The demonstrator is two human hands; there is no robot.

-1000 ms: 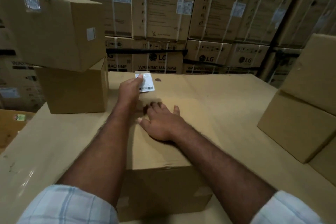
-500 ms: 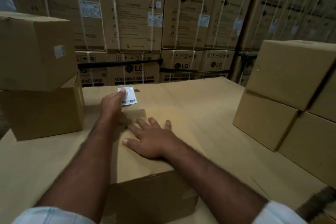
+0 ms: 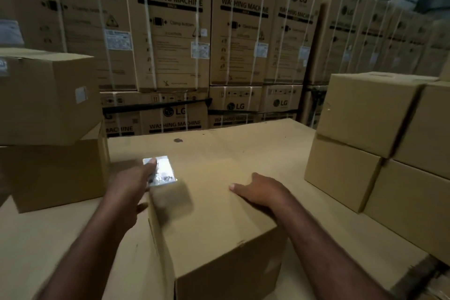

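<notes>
A plain cardboard box [image 3: 219, 231] sits on the cardboard-covered worktop [image 3: 255, 143] right in front of me. My left hand [image 3: 131, 187] is at the box's far left corner and holds a white barcode label [image 3: 163, 171] between thumb and fingers, blurred by motion. My right hand [image 3: 261, 191] rests on the box's top near its right edge, its fingers bent over that far edge and partly hidden.
Two stacked brown boxes [image 3: 48, 129] stand at the left of the worktop. More stacked boxes [image 3: 370, 134] stand at the right. Tall washing machine cartons [image 3: 170, 31] form a wall behind the worktop.
My right hand slid from the middle of the box top to its right edge. The left hand with the label stays at the far left corner. The camera view lifted and turned right.
</notes>
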